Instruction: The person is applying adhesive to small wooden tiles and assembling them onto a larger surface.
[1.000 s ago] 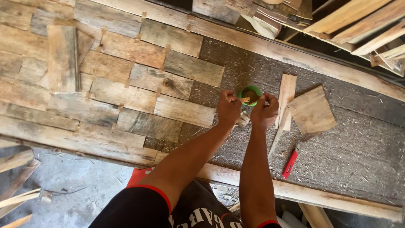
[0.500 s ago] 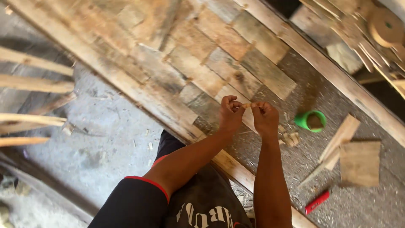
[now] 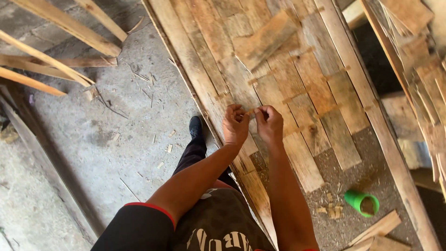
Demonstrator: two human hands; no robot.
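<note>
The small wood sliver (image 3: 251,111) lay roughly level, its long axis running left to right, pinched at its ends between the left hand (image 3: 235,124) and the right hand (image 3: 270,123). Both hands hovered over the table (image 3: 399,172) of rough, weathered planks (image 3: 306,93). A green cup (image 3: 362,202) lay on the gritty bare board, near right beside wood chips (image 3: 331,210).

A grey concrete floor (image 3: 107,135), littered with wood chips, lies left in daylight. Loose timber slats (image 3: 51,56) lean far left; stacked wood offcuts (image 3: 418,56) fill the far right.
</note>
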